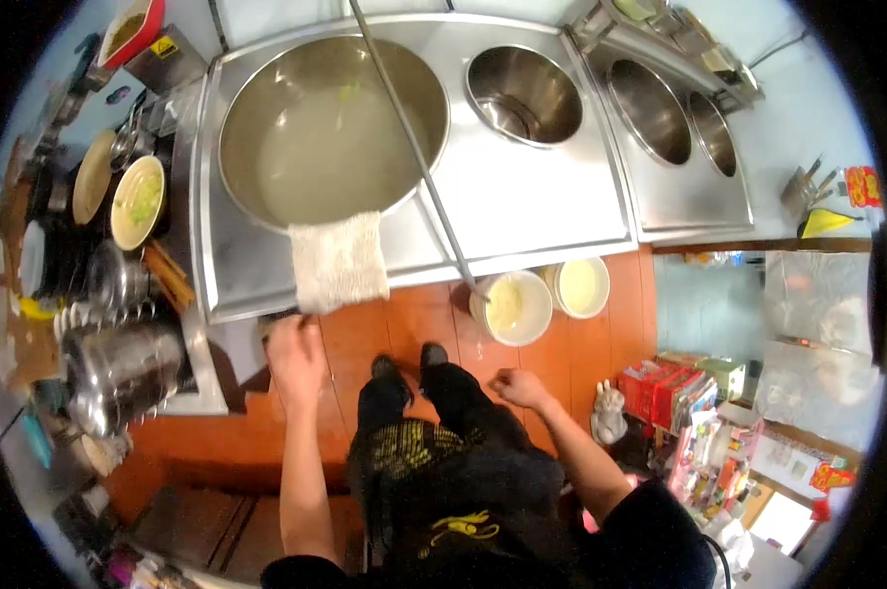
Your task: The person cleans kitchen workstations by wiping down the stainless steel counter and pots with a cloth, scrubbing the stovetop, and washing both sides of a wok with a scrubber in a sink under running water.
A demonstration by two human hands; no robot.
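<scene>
My left hand is at the front edge of the steel counter, just below a hanging beige cloth. Its fingers point toward the counter front, and their tips are not clear. My right hand hangs in front of my body with its fingers curled in, and nothing shows in it. Behind the cloth sits a large round pot of cloudy liquid with a bit of green in it. A long grey pole slants across the pot and reaches down to a white bucket on the floor.
A second white bucket with pale yellow contents stands beside the first. Deep steel wells are set into the counter. At left are a bowl of chopped greens and a steel pot. Red boxes sit at right.
</scene>
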